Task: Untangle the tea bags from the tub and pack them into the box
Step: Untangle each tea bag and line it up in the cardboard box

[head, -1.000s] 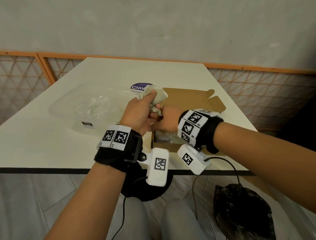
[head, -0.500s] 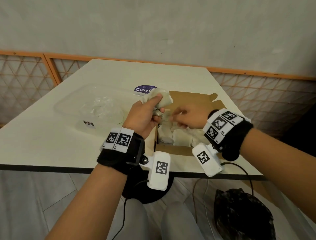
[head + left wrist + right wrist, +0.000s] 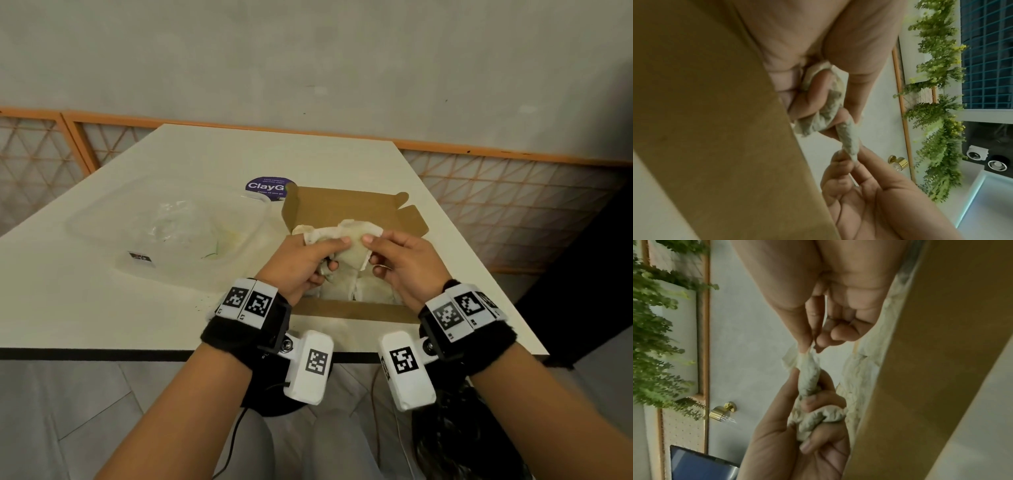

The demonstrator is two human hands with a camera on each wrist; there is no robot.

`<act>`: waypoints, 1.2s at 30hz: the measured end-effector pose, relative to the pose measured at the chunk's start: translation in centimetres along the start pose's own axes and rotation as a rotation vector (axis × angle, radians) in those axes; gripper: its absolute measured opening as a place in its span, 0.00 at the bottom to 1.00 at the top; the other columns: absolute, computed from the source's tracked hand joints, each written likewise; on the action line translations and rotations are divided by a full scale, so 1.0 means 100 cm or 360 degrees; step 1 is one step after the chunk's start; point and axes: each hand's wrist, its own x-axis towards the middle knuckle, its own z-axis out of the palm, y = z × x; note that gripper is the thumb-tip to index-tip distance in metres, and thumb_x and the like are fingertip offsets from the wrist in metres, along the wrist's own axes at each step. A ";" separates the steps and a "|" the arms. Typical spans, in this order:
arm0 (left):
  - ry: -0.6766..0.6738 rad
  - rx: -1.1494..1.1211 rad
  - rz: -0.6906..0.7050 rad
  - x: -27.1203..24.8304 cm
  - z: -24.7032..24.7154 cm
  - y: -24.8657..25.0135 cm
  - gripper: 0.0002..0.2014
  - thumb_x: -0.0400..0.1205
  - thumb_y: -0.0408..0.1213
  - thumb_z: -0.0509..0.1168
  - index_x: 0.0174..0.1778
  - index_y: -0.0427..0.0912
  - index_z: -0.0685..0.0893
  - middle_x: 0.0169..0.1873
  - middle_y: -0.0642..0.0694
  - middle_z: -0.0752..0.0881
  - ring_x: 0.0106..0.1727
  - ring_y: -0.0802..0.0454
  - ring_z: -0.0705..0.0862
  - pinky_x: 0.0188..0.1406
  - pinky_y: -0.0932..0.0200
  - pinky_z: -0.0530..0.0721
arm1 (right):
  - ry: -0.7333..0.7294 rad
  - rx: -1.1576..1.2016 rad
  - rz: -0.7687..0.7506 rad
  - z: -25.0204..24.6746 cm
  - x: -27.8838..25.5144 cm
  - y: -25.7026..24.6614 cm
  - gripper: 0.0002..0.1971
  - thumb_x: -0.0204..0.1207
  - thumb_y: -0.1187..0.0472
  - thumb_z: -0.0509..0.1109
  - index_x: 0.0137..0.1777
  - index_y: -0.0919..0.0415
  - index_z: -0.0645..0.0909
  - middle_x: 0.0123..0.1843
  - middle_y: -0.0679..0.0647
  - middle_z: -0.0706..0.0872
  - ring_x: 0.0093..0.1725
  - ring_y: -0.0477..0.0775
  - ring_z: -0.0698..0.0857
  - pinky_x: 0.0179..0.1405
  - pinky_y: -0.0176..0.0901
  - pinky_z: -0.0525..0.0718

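Note:
A bunch of pale tea bags hangs over the open brown cardboard box. My left hand grips the bunch in curled fingers. My right hand pinches the edge of one tea bag between thumb and forefinger, right beside the left hand. More tea bags lie inside the box under the hands. The clear plastic tub stands left of the box, with a few scraps in it.
A purple round ClayGo label lies on the white table behind the tub. The box's lid flap stands open at the back. An orange lattice railing runs behind the table. A black bag sits on the floor.
My right hand came back from the box and took hold of a tea bag at the bunch. Both hands now hold it over the box, slightly to the right of before.

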 end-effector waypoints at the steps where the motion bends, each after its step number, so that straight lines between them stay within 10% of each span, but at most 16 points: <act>1: 0.0005 0.0013 0.0008 -0.001 0.000 -0.001 0.06 0.80 0.40 0.70 0.40 0.43 0.84 0.26 0.45 0.77 0.17 0.60 0.68 0.12 0.71 0.62 | -0.0010 -0.0016 -0.0001 -0.001 -0.001 -0.001 0.08 0.74 0.65 0.72 0.34 0.59 0.81 0.34 0.52 0.82 0.33 0.46 0.79 0.28 0.33 0.75; 12: 0.0119 -0.0381 0.0133 0.001 -0.005 -0.005 0.07 0.84 0.39 0.63 0.43 0.41 0.83 0.31 0.50 0.84 0.25 0.60 0.74 0.15 0.71 0.61 | -0.0190 -0.0971 0.0122 -0.032 -0.008 -0.012 0.04 0.73 0.64 0.73 0.45 0.62 0.82 0.28 0.52 0.80 0.22 0.44 0.74 0.22 0.32 0.74; 18: 0.0117 -0.0470 0.0111 0.002 -0.007 -0.006 0.08 0.84 0.40 0.62 0.44 0.40 0.82 0.31 0.49 0.84 0.26 0.60 0.76 0.15 0.71 0.64 | 0.0209 -0.1559 -0.0414 -0.027 -0.019 -0.009 0.16 0.73 0.63 0.72 0.57 0.50 0.74 0.45 0.48 0.80 0.40 0.45 0.79 0.38 0.27 0.73; 23: 0.0008 -0.0746 -0.0071 0.005 -0.010 -0.002 0.11 0.86 0.42 0.56 0.48 0.39 0.79 0.33 0.46 0.84 0.27 0.59 0.78 0.15 0.72 0.68 | -0.0268 -0.2005 -0.0563 -0.019 -0.032 0.000 0.08 0.78 0.57 0.65 0.48 0.55 0.86 0.43 0.49 0.83 0.47 0.51 0.79 0.47 0.39 0.75; 28: -0.0091 -0.0990 -0.0158 0.004 -0.015 -0.002 0.15 0.87 0.37 0.50 0.51 0.32 0.80 0.39 0.38 0.86 0.31 0.53 0.86 0.17 0.70 0.75 | 0.0047 -0.1393 -0.0651 0.002 -0.025 -0.012 0.06 0.76 0.54 0.69 0.44 0.54 0.83 0.38 0.45 0.83 0.38 0.42 0.79 0.37 0.21 0.74; 36: -0.0208 -0.1024 -0.0174 0.004 -0.014 -0.001 0.21 0.89 0.46 0.50 0.55 0.33 0.81 0.41 0.39 0.90 0.38 0.52 0.89 0.33 0.64 0.88 | -0.0073 -0.1173 -0.0335 0.055 0.003 -0.013 0.14 0.70 0.50 0.75 0.52 0.54 0.81 0.38 0.48 0.86 0.39 0.45 0.85 0.40 0.37 0.81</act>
